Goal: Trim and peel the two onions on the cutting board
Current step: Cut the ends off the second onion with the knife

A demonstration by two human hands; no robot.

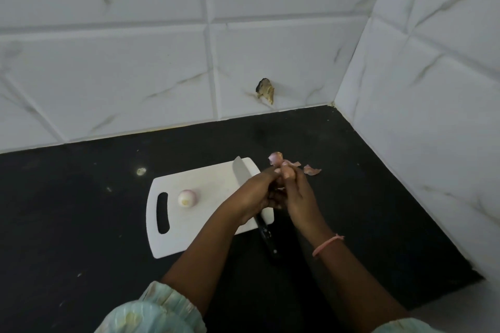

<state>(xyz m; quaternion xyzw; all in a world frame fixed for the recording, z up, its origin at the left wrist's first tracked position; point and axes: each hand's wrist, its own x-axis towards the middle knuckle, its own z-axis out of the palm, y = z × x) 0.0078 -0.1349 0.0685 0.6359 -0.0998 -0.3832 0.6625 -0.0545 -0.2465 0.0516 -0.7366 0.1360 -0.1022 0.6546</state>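
Pale green sleeves [151, 311] at the bottom of view, both forearms reaching forward over a black counter [81, 224]. Left hand [254, 192] and right hand [297, 194] meet just past the right end of the white cutting board [205, 224], fingers of both curled in around a small onion [285, 171] held up off the board; only a pinkish bit of it shows between the fingertips, so how much skin is left can't be told. Pink band [327, 244] on the right wrist.

Other onion [187, 198] sits on the board near the handle slot, pale and looks already peeled and trimmed. Knife [240, 170] lies along the board's right side, blade on the board, dark handle hanging off the near edge onto the counter; nobody holds it. Loose skins [311, 170] lie on the counter just beyond the hands.

Step, as I read it: peeling the second onion by hand, task well over halfway. Next move likely needs a fingertip pinch on remaining skin, then setting the onion down on the board.

Room: plenty of open counter left and near. Tiled wall corner is close on the right and behind, with a chipped hole [265, 90] in the back tile. Knife handle sits right under the left wrist, worth minding.
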